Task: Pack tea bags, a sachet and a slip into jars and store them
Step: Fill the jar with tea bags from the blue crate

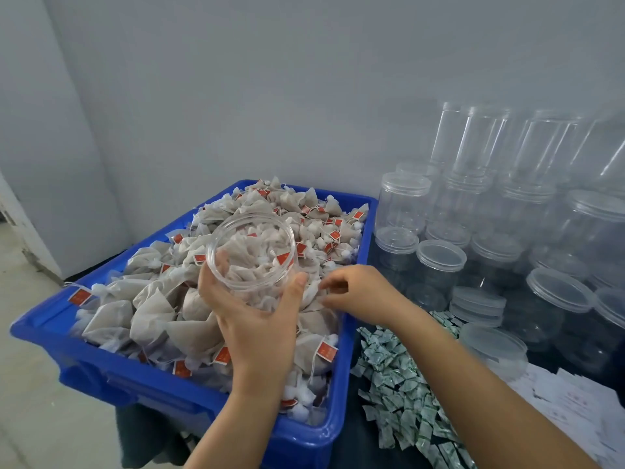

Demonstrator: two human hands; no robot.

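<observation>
The left hand [252,309] wraps an open clear jar [253,257] — thumb on one side, fingers on the other — holding it tilted over the blue crate [351,336] heaped with tea bags [148,316]; several bags lie inside it. The right hand [358,292] hovers at the crate's right edge, fingers curled toward a bag — whether it pinches one I cannot tell. Sachets [395,384] lie right of the crate, slips [575,401] toward the table's near right corner, lidded jars [507,238] behind.
</observation>
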